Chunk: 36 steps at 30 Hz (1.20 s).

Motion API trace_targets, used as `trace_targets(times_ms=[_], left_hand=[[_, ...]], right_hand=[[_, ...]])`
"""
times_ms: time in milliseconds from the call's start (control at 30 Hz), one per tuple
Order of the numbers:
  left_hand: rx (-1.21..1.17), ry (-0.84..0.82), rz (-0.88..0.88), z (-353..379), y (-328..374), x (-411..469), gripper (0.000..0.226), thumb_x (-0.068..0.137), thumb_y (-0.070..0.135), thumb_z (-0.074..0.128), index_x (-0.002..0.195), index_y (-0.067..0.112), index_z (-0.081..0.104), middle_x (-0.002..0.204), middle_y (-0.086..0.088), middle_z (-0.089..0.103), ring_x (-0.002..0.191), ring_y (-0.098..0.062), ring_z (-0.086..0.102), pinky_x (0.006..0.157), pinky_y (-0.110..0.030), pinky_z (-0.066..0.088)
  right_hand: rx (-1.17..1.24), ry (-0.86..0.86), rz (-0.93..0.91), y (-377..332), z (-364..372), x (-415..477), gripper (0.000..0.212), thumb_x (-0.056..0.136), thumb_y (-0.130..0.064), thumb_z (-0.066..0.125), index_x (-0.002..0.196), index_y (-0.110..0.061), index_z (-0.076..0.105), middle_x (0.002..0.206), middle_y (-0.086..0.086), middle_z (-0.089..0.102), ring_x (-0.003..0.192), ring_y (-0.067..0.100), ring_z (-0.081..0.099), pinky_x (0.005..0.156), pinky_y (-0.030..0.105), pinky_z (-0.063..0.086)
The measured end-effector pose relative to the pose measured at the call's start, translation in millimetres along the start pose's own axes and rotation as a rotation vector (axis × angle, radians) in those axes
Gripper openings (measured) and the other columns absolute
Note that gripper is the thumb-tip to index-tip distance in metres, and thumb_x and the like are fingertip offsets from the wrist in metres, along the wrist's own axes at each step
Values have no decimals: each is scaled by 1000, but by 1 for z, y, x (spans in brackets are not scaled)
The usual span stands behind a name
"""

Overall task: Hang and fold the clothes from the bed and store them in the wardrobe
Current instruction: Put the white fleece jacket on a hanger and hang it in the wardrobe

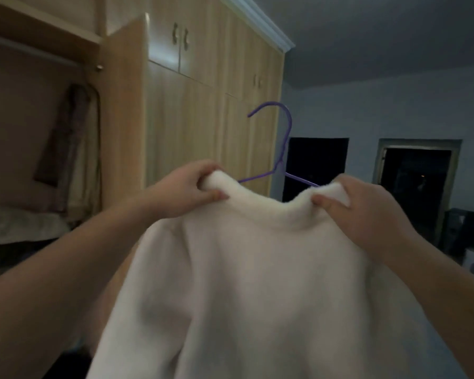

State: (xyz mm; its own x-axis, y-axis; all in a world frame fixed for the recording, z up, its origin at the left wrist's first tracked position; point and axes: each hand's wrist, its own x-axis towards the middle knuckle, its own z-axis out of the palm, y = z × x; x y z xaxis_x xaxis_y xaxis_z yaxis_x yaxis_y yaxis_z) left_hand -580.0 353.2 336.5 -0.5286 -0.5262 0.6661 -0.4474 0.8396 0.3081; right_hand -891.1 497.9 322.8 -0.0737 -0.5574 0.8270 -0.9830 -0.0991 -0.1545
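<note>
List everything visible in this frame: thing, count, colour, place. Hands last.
sweater: 1, white fleecy, centre, held up by its shoulders
hanger: 1, purple, inside the sweater neck, hook sticking up
wardrobe: 1, light wood, left and centre, one door open
hanging garment: 1, dark patterned, inside the open wardrobe section
folded fabric: pale pile, wardrobe shelf at left, count unclear
dark openings: 2, black, far wall at right
left hand: pinching the sweater's left shoulder
right hand: pinching the right shoulder

Both forearms bare to the frame edge, no sleeves, rings or watch on the hands (367,212)
</note>
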Motion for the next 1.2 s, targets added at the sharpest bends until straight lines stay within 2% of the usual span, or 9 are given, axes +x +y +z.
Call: trace_targets(times_ms=[67, 133, 267, 467, 533, 667, 800, 967, 1200], left_hand=[[127, -9, -207, -33, -43, -25, 79, 69, 81, 61, 129, 31, 54, 109, 16, 57, 97, -6, 57, 79, -22, 40], [229, -62, -348, -69, -86, -53, 89, 58, 93, 47, 116, 27, 61, 103, 9, 64, 90, -13, 61, 71, -29, 43], [241, -140, -417, -140, -166, -124, 66, 73, 83, 45, 98, 26, 65, 95, 5, 70, 86, -13, 65, 73, -28, 52], [251, 219, -505, -241, -264, -220, 26, 92, 52, 60, 108, 30, 61, 100, 14, 65, 97, -12, 62, 74, -26, 41], [286, 279, -515, -269, -286, -243, 21, 92, 49, 63, 105, 33, 59, 94, 21, 63, 93, -11, 62, 70, -21, 41], [369, 310, -593, -307, -319, -277, 37, 80, 66, 55, 102, 36, 60, 92, 17, 67, 90, -12, 65, 75, -33, 51], [517, 326, -700, -326, -362, -301, 54, 77, 73, 48, 106, 29, 63, 95, 9, 69, 89, -18, 65, 80, -38, 52], [583, 281, -722, -349, -411, -300, 45, 89, 63, 55, 111, 24, 62, 102, 4, 70, 95, -21, 65, 83, -41, 52], [696, 288, -655, -371, -484, -250, 68, 73, 96, 25, 92, 39, 59, 76, 15, 66, 73, -1, 62, 67, -33, 51]], right_hand=[[3, 4, -54, -41, 31, 18, 54, 77, -79, 40, 88, -29, 54, 74, -12, 60, 70, 19, 57, 61, 35, 43], [11, -21, -99, -87, 69, 33, 52, 80, -77, 46, 86, -25, 54, 75, -6, 62, 74, 26, 60, 64, 36, 46], [145, -166, -180, -189, 157, 56, 47, 83, -70, 52, 77, -23, 46, 70, -7, 55, 73, 25, 56, 60, 36, 39], [472, -352, -295, -331, 259, 91, 31, 88, -55, 60, 97, -28, 49, 80, -11, 60, 78, 19, 60, 61, 31, 39], [474, -434, -260, -364, 285, 107, 45, 80, -66, 60, 97, -26, 52, 86, -6, 62, 80, 18, 60, 62, 30, 39], [330, -641, -168, -420, 332, 124, 81, 60, -94, 37, 74, -18, 61, 76, -1, 62, 68, 12, 58, 58, 28, 41], [484, -790, -337, -470, 394, 107, 61, 84, -76, 39, 96, -25, 71, 96, -1, 70, 91, 19, 66, 73, 29, 45], [594, -482, -335, -516, 461, 117, 42, 88, -65, 52, 100, -26, 63, 93, 0, 66, 92, 26, 64, 74, 33, 45], [453, -62, -521, -550, 555, 183, 54, 86, -78, 23, 80, -27, 40, 71, -1, 56, 71, 33, 63, 56, 34, 38]])
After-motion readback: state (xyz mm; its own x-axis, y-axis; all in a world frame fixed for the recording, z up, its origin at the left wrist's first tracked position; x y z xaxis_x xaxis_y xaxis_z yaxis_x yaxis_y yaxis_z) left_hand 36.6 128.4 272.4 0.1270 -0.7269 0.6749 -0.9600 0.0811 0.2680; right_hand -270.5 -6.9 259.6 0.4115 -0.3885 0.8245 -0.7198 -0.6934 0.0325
